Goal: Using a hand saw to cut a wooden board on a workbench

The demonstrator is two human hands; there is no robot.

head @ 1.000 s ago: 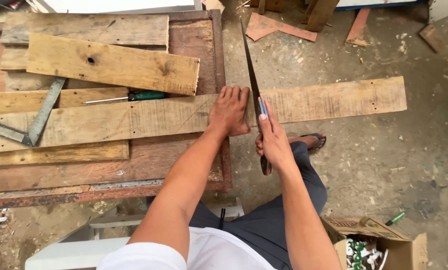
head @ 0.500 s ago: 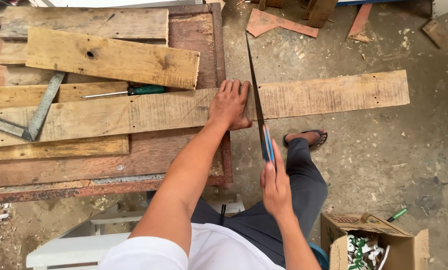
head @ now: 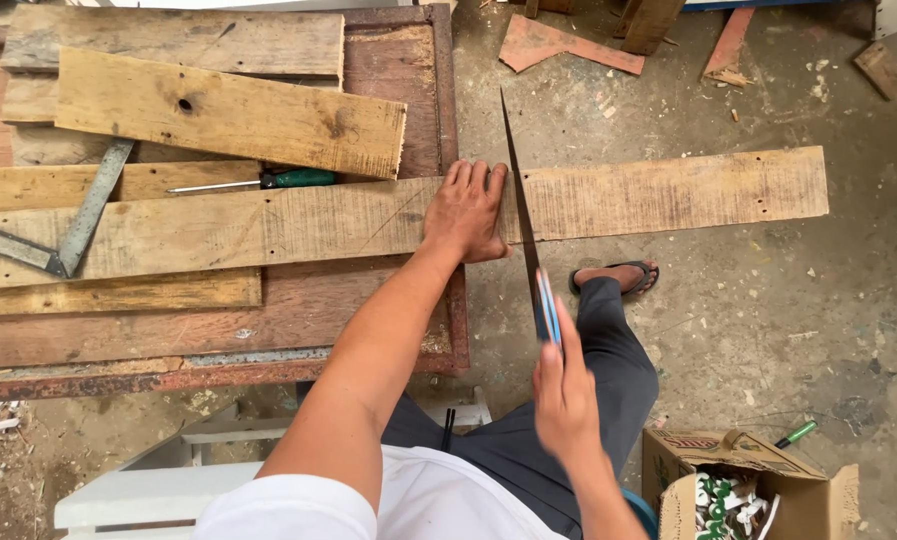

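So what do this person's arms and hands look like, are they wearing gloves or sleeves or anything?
No gloves: the left hand and right hand are both bare, with no ring, watch or bracelet in view. Both forearms are uncovered too. The only clothing near them is a white short-sleeved shirt, whose sleeve ends on the upper left arm, worn with dark grey trousers.

At the near right corner of my view, an open brown cardboard box [head: 748,485] stands on the dusty concrete floor [head: 768,320], its flaps spread and one torn. A coloured printed band runs along its far flap. Inside I see a jumble of small white and green packets [head: 720,505]. I find no signs or screens anywhere else in view.
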